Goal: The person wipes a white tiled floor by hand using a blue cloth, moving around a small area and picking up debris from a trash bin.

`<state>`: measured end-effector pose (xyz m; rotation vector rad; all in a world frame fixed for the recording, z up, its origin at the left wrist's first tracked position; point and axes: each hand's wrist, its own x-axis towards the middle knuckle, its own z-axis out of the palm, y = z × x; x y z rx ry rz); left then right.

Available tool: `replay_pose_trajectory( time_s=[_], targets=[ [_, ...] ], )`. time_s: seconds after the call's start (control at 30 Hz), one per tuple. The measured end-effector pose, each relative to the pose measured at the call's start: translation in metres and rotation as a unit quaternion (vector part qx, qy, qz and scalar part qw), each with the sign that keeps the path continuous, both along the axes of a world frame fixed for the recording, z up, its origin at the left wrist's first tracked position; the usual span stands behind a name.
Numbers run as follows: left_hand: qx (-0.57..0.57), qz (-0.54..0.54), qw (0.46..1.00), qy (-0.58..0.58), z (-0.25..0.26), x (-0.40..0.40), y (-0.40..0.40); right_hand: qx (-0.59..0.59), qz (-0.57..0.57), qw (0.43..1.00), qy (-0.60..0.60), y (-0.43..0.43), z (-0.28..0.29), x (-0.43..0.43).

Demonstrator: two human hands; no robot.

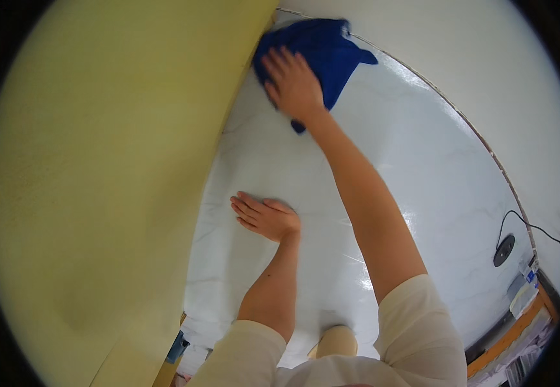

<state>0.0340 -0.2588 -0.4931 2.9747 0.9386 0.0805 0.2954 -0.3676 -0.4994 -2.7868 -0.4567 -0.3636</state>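
My right hand (293, 87), slightly blurred, lies flat on a dark blue cloth (330, 58) and presses it to the floor, its fingers a little apart. The cloth spreads in folds into the far corner, with one edge against the yellow-green wall (115, 145) and another near the pale wall. A small end of it sticks out below my wrist. My left hand (266, 217) rests palm down on the glossy, marble-patterned floor (318, 193), holding nothing, its fingers pointing left. Between my arms, at the bottom, a beige rounded shoe or slipper tip (338, 341) shows.
On the right, a black oval device (504, 250) lies on the floor, its cable (526, 222) running to a plug by the pale wall (502, 82). A wooden-framed unit (507, 338) with assorted items stands at lower right. A blue object (177, 347) sits at lower left.
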Motion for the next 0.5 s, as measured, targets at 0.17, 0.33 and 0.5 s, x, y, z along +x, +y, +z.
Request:
replay_pose_trajectory(
  time_s=[0.17, 0.33, 0.5],
  targets=[
    [0.005, -0.019, 0.999, -0.025, 0.004, 0.000, 0.002, 0.097, 0.056, 0.986, 0.126, -0.008, 0.032, -0.165],
    [0.036, -0.058, 0.997, -0.048, -0.012, -0.003, -0.002, 0.075, 0.001, 0.961, 0.265, -0.101, 0.049, -0.275],
    [0.070, -0.025, 0.995, -0.073, -0.026, -0.012, 0.005, 0.038, -0.222, 0.968, 0.115, -0.240, 0.039, -0.320]
  ],
)
